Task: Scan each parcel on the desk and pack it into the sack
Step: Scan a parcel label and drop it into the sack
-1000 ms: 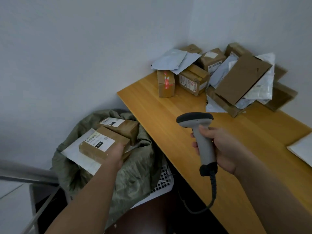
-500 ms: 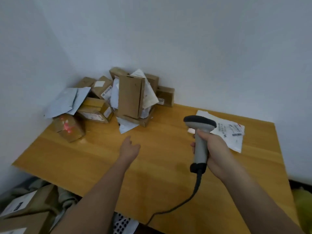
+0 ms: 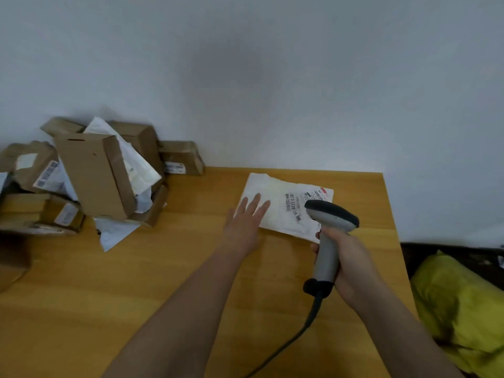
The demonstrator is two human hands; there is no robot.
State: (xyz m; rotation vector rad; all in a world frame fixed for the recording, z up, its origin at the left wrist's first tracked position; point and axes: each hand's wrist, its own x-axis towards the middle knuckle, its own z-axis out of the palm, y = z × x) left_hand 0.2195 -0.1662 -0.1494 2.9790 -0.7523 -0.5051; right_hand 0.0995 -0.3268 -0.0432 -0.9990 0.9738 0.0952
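Observation:
A flat white mailer parcel with a printed label lies on the wooden desk near its far right corner. My left hand reaches over the mailer's near left edge with straight, spread fingers. My right hand grips the handle of a grey barcode scanner, whose head points at the mailer's label from the near right. The scanner's dark cable trails toward me. The sack is out of view.
A heap of brown cardboard boxes and white mailers is piled at the desk's far left against the wall. A yellow-green bag sits on the floor beyond the desk's right edge.
My view has swung right from the sack, where my left hand set a box, to the desk. My left hand has reached forward to the white mailer; the scanner stays gripped in my right.

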